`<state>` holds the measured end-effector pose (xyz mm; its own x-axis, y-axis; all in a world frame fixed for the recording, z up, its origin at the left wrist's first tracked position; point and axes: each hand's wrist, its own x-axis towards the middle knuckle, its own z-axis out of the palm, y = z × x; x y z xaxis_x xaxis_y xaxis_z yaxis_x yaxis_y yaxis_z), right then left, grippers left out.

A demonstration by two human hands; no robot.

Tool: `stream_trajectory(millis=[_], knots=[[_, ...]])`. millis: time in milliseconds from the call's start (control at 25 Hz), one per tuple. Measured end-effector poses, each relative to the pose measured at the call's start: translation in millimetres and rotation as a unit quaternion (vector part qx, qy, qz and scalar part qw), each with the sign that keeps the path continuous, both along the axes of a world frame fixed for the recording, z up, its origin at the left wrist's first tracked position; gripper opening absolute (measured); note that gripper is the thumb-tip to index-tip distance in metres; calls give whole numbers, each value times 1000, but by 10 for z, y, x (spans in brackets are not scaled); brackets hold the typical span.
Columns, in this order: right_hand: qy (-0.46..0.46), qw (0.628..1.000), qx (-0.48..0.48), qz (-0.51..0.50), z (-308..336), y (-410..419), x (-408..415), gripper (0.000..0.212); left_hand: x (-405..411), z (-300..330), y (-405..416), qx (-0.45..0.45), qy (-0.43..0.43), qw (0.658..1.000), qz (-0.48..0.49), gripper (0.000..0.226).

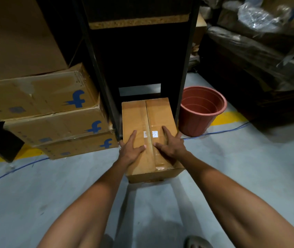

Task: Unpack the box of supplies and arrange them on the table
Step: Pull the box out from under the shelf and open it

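Both hands, left hand (131, 151) and right hand (170, 147), press flat on taped cardboard box (139, 120).

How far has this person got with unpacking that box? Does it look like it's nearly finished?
Barely begun. Nothing looks done: the brown cardboard box sits on the grey floor, its top flaps closed and taped along the seam. In hand: the left hand and right hand lie on the lid, fingers spread. Left: opening it, taking out the supplies and arranging them; no table is in view.
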<state>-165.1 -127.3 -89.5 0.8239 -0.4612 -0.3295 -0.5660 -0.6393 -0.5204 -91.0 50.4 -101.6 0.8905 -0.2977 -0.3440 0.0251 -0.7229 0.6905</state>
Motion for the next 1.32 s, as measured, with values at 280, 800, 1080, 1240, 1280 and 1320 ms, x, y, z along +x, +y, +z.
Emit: stream_trajectory(millis=[280, 800, 1080, 1240, 1280, 1320], knots=[[-7, 1000, 0, -17, -51, 124, -209, 95, -263, 67, 80, 33, -1, 999, 14, 78], [72, 997, 20, 2, -139, 232, -720, 101, -1029, -76, 259, 116, -23, 993, -3, 85], [6, 999, -20, -36, -128, 283, -613, 92, -1083, -5, 119, 154, -59, 986, -36, 116], [-9, 999, -30, -16, -63, 263, -527, 96, -1075, 74, 56, 153, -73, 984, -60, 114], [-13, 999, -15, -26, -35, 244, -515, 97, -1077, 89, 52, 150, -78, 984, -64, 113], [-15, 999, 2, -41, -3, 232, -505, 97, -1070, 113, 54, 143, -85, 984, -66, 110]])
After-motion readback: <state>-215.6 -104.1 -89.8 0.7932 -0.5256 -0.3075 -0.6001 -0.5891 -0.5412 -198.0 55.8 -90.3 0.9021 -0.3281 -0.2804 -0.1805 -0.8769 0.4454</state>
